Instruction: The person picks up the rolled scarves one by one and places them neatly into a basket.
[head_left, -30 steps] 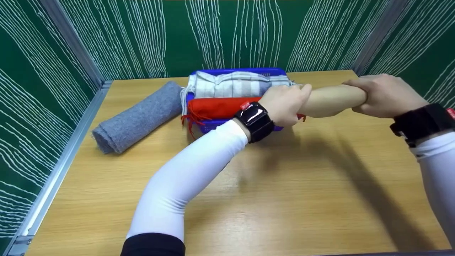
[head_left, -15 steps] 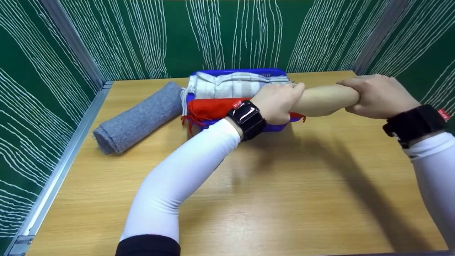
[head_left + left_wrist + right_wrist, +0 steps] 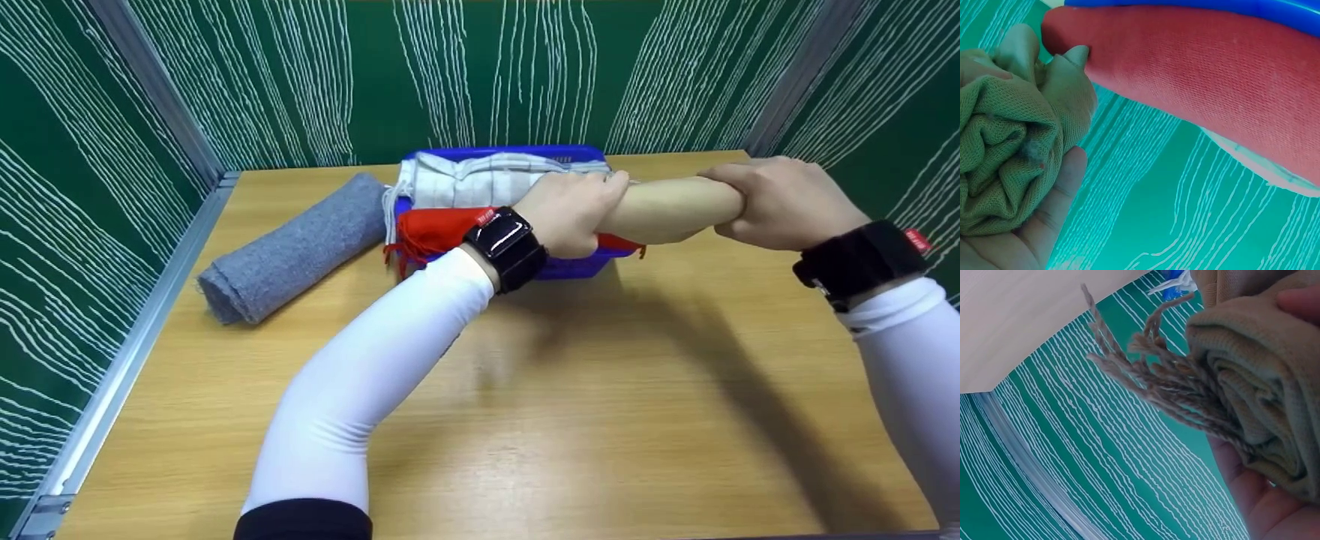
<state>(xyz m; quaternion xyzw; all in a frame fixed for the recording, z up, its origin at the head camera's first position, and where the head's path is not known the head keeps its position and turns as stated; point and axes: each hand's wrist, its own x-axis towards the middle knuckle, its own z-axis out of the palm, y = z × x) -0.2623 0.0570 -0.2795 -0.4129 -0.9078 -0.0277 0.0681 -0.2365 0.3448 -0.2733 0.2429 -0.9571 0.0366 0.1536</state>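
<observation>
A rolled tan scarf (image 3: pixel 667 210) is held level above the table, between both hands. My left hand (image 3: pixel 570 214) grips its left end and overlaps the blue basket (image 3: pixel 581 270) in the head view. Around the right end curl the fingers of my right hand (image 3: pixel 791 204). In the left wrist view the scarf's folded spiral end (image 3: pixel 1010 163) shows, with fingers around it. Twisted fringe (image 3: pixel 1162 382) hangs out of the other end in the right wrist view. Inside the basket lie a rolled red scarf (image 3: pixel 450 227) and a pale checked scarf (image 3: pixel 480 180) with white tassels.
A rolled grey felt-like cloth (image 3: pixel 300 247) lies slantwise on the wooden table (image 3: pixel 600 420), left of the basket. Green walls (image 3: pixel 375 82) with white wavy lines enclose the back and sides. A metal rail (image 3: pixel 142 322) runs along the left edge.
Both hands have shifted a little to the left with the tan scarf, their grip on it kept. The basket, its scarves and the grey roll have stayed in place.
</observation>
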